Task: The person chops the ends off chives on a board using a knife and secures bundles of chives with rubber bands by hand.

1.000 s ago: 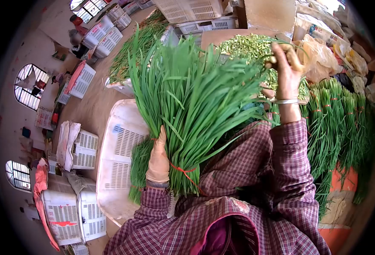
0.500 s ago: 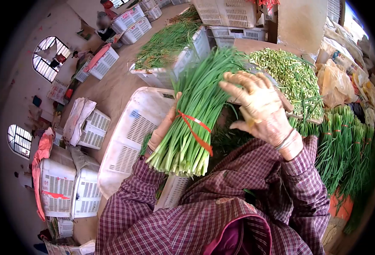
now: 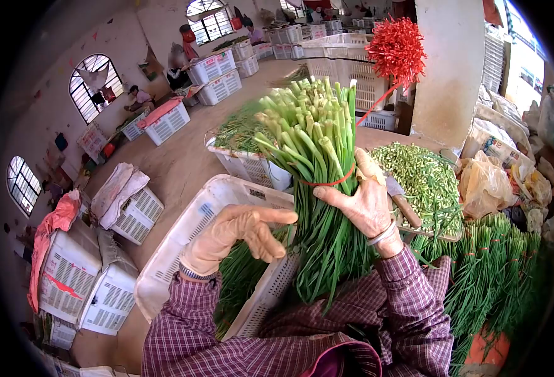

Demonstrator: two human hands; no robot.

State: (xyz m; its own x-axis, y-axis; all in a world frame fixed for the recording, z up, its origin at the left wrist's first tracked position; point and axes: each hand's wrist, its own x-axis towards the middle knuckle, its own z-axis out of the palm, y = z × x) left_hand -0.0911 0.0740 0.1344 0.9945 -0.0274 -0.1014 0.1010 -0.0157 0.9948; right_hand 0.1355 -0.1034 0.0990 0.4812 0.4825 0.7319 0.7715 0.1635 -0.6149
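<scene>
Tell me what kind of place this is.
Likely a vegetable sorting and packing hall: white crates across the floor, tied green bundles stacked at the right, and the right hand gripping a chive bunch.

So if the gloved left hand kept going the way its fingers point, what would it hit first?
Most likely the tied bundle of green stalks that the right hand grips. The left hand is open, its fingers aimed toward the stalks just below the red tie. Depth is unclear, so it might pass in front.
</scene>
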